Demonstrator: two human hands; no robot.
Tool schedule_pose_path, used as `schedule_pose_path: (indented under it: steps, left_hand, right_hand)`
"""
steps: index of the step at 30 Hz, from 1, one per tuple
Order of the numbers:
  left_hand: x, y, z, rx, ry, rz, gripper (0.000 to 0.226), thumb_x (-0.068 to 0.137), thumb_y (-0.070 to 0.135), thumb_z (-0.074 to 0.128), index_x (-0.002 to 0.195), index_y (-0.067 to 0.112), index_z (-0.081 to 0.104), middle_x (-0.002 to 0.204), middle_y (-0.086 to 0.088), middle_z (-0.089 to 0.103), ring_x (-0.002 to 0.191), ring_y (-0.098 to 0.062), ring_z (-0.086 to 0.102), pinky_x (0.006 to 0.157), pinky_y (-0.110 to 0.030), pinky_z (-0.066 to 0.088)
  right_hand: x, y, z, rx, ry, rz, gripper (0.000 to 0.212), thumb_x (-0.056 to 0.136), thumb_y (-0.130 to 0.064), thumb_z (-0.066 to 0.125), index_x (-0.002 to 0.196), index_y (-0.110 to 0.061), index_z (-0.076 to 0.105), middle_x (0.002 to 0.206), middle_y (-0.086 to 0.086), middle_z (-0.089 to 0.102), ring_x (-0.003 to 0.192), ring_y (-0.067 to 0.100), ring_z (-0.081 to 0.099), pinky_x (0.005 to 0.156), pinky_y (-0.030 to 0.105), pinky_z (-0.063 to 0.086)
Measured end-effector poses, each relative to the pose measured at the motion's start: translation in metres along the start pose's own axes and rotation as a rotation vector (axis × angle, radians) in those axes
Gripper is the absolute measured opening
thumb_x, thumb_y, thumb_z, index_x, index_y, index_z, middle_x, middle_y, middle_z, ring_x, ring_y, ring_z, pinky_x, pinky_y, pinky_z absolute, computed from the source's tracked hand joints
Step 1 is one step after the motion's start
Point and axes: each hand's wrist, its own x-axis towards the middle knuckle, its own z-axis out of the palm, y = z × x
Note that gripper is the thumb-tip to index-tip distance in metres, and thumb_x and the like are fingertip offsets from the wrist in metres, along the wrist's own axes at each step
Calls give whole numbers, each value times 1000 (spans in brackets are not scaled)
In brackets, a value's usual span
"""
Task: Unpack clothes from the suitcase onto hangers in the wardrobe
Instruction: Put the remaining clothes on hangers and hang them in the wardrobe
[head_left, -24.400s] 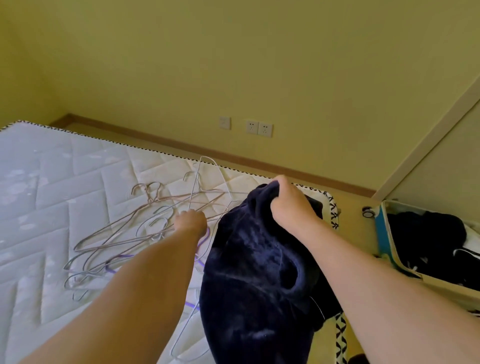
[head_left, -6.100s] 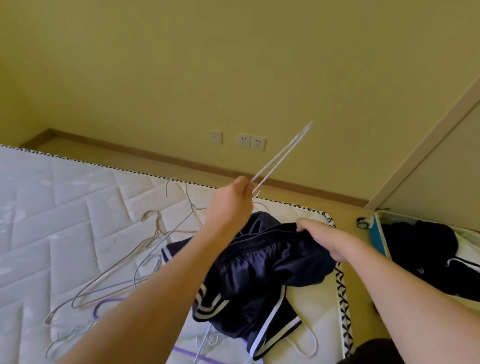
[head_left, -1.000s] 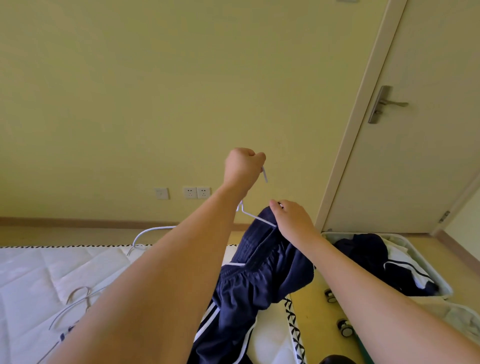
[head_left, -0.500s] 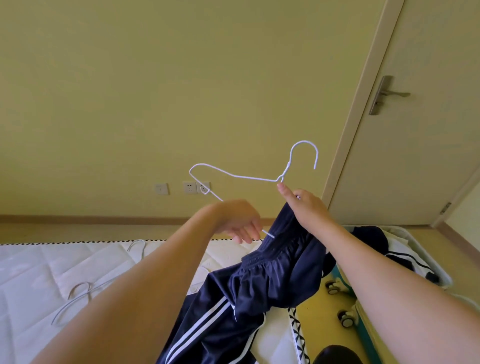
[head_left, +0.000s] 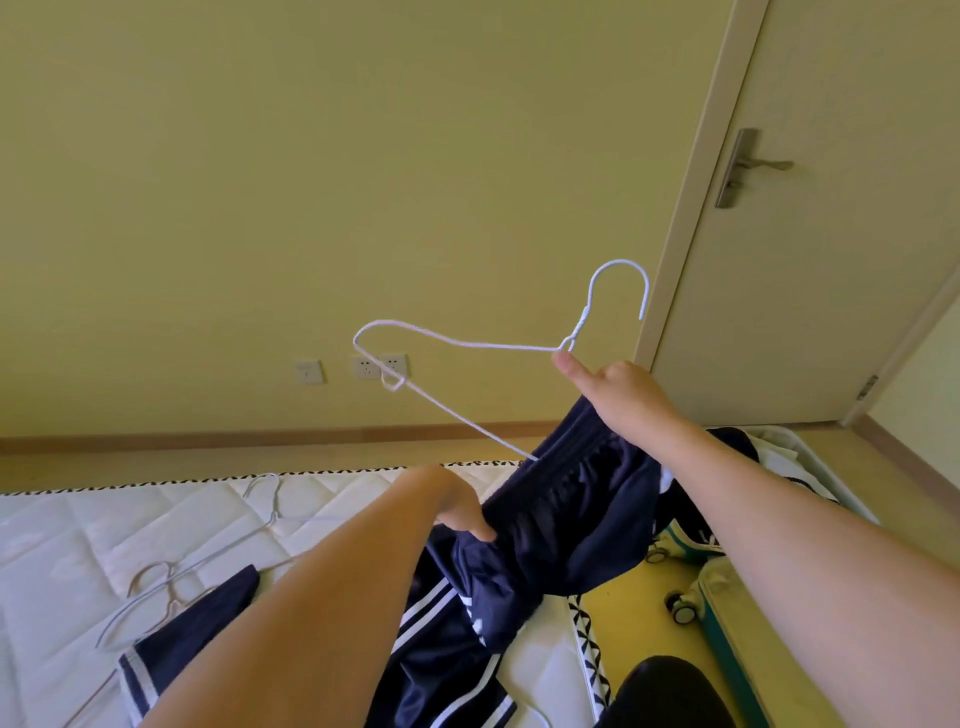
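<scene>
A person's two bare forearms reach forward over a white quilted mattress (head_left: 78, 525) with a black-and-white patterned edge. Nearest the camera, a pair of navy shorts (head_left: 561, 519) with white side stripes trails across the mattress; its lower part lies on the quilting while its gathered waistband is lifted. The left hand (head_left: 457, 512) has its fingers curled down around a bunched fold of the shorts, just above the mattress edge. Several pale wire hangers (head_left: 171, 582) lie loose on the mattress to the left. The right hand (head_left: 618, 395) is raised higher, index finger extended up to the neck of a white wire hanger (head_left: 467, 343), with the shorts' waistband hanging from beneath the palm; how the remaining fingers close on the wire cannot be made out. The hanger is tilted, hook uppermost, and its lower bar runs down into the waistband. At right, on the yellow floor, an open teal suitcase (head_left: 727, 634) on small wheels holds more dark and white clothing (head_left: 769, 462). Beyond stand a wooden skirting board, a yellow wall with three wall sockets (head_left: 353, 369), and a closed door (head_left: 831, 260) with a metal lever handle (head_left: 748, 166).
</scene>
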Motion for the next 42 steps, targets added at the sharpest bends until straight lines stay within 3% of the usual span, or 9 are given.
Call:
schedule_pose_path:
  steps: [5, 12, 16, 21, 24, 26, 30, 33, 42]
  left_hand:
    - [-10, -33, -44, 166, 257, -331, 66, 93, 46, 31, 154, 27, 20, 162, -5, 16, 149, -39, 2, 109, -71, -10]
    - [-28, -62, -55, -45, 311, -442, 61, 94, 51, 35, 152, 33, 27, 163, -5, 14, 149, -36, 3, 108, -74, -2]
    - [-29, -72, -50, 4, 362, -492, 62, 96, 41, 21, 154, 37, 2, 163, 12, -8, 146, -36, -21, 93, -83, -11]
    - [-34, -59, -68, 373, 958, -326, 60, 93, 22, 34, 150, 32, 17, 162, 16, -4, 146, -40, -17, 92, -85, -11]
    - [-38, -39, -77, 521, 1252, 225, 48, 87, 11, 50, 134, 22, 44, 149, -3, 30, 139, -33, 24, 108, -64, 30]
    - [-42, -24, -81, 331, 1420, 479, 39, 88, 13, 59, 126, 17, 50, 136, -8, 38, 119, -31, 44, 88, -47, 52]
    - [-43, -22, -104, -201, 1045, 229, 53, 89, 37, 57, 136, 20, 40, 139, -6, 43, 120, -31, 49, 99, -43, 41]
    - [-49, -10, -119, -295, 767, 202, 19, 84, 31, 49, 84, 14, 58, 93, -7, 63, 88, -31, 58, 69, -31, 41]
    - [-155, 83, -202, -462, 1188, 487, 22, 69, 30, 32, 58, 12, 40, 60, -7, 48, 61, -28, 47, 55, -30, 32]
  right_hand:
    - [-8, 15, 18, -92, -68, -10, 71, 77, -87, 29, 53, -20, 24, 48, -4, 25, 46, 19, 28, 52, 31, 25]
    - [-15, 35, 2, -125, -91, 15, 65, 90, -73, 27, 59, -15, 27, 52, -1, 28, 47, 18, 28, 51, 31, 25]
    - [-25, 37, -4, -174, -77, -44, 64, 91, -69, 26, 59, -14, 29, 54, 2, 31, 49, 18, 30, 51, 32, 26]
    - [-20, 20, -11, -358, -76, -92, 68, 94, -67, 25, 58, -11, 38, 58, 4, 46, 54, 22, 42, 53, 33, 34]
    - [-14, 22, -23, -444, -80, -61, 68, 93, -69, 26, 57, -13, 37, 57, 2, 44, 51, 21, 41, 50, 31, 30]
    - [-13, 32, -28, -353, -55, -18, 66, 90, -71, 35, 55, -16, 30, 51, -1, 34, 48, 20, 33, 50, 31, 24]
    - [-15, 35, -46, -30, 84, 13, 61, 90, -64, 47, 55, -21, 20, 50, -4, 18, 49, 18, 22, 56, 32, 17]
    - [-20, 18, -73, 63, 175, -7, 57, 94, -54, 50, 56, -20, 21, 52, -3, 18, 51, 18, 21, 54, 32, 16]
    - [-55, -34, -209, -249, 686, 149, 41, 95, -29, 34, 67, -8, 56, 75, 11, 57, 70, 31, 49, 58, 30, 33]
